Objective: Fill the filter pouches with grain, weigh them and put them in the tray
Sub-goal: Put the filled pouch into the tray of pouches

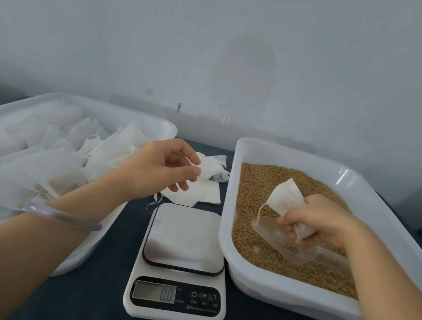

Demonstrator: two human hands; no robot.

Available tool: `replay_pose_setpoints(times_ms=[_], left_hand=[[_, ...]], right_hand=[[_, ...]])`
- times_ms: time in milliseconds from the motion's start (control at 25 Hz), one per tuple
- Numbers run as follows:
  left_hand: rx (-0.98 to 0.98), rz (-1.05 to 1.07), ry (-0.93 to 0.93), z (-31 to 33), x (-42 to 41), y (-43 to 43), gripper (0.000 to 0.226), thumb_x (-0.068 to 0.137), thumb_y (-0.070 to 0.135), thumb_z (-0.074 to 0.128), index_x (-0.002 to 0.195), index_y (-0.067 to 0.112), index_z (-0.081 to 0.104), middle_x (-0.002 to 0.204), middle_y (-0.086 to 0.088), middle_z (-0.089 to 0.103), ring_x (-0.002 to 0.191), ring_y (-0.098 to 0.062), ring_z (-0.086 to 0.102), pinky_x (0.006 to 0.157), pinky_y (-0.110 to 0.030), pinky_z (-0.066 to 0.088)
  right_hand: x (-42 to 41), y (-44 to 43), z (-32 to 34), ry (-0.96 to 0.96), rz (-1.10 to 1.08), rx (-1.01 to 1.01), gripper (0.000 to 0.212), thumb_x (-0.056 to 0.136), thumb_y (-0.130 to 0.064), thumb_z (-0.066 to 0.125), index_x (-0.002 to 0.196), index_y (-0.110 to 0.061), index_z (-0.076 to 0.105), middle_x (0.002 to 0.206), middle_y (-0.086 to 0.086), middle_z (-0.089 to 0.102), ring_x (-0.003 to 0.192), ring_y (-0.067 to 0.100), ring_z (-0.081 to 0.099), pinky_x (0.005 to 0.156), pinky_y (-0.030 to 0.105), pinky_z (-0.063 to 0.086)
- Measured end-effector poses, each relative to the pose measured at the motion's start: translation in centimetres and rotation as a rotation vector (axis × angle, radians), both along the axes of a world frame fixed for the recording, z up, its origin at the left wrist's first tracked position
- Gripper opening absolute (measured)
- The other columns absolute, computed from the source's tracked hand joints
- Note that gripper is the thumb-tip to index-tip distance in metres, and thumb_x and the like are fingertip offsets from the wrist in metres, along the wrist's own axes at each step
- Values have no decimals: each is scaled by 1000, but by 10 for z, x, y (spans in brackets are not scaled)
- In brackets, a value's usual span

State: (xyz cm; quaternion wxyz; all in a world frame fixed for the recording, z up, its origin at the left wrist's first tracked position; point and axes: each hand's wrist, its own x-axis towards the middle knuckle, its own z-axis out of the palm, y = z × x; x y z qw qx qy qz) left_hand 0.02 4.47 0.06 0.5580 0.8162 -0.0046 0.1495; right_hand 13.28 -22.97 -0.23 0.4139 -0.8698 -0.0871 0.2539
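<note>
Right grip [316, 222] curled tight round the lower end of a filter pouch [284, 197], held over the grain [254, 178] in the right tray [303, 154]; pouch's long axis tilts up and away to the left, free end uppermost, string dangling off its left corner; clear scoop [282, 244] lies in the grain just below; left grip [167, 165] loosely curled at the loose pouches [206, 195], can't tell if it pinches one; scale [185, 239] btwn trays reads 0.0, buttons M, T; left tray [155, 119] holds laid pouches [50, 161]; dark blue tabletop [84, 306]; pale scuffed wall [222, 50] behind.

Left tray [128, 114] cut by edge; scale labels [204, 303] unreadable.
</note>
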Motion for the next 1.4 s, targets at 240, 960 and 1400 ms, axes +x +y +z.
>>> replay_pose_setpoints(times_ms=[240, 960, 1400], left_hand=[[39, 3, 11, -2, 1, 1, 7, 88, 10, 64, 88, 17, 61, 68, 4, 70, 59, -11, 63, 57, -23, 51], [73, -4, 14, -3, 1, 1, 7, 88, 10, 63, 88, 17, 61, 67, 5, 70, 58, -10, 63, 57, -22, 51], [74, -12, 18, -4, 1, 1, 7, 88, 10, 63, 88, 17, 61, 67, 4, 70, 59, -11, 63, 58, -24, 51]], right_hand=[[5, -2, -3, 0, -19, -37, 11, 78, -5, 70, 80, 1, 61, 57, 8, 64, 52, 19, 64, 49, 28, 51], [7, -4, -8, 23, -58, -9, 10, 80, -4, 69, 84, 0, 61, 56, 5, 62, 51, 16, 62, 49, 27, 51], [11, -8, -9, 56, -64, 159, 28, 73, -6, 75, 96, 2, 61, 67, 9, 69, 62, 20, 68, 53, 31, 54]])
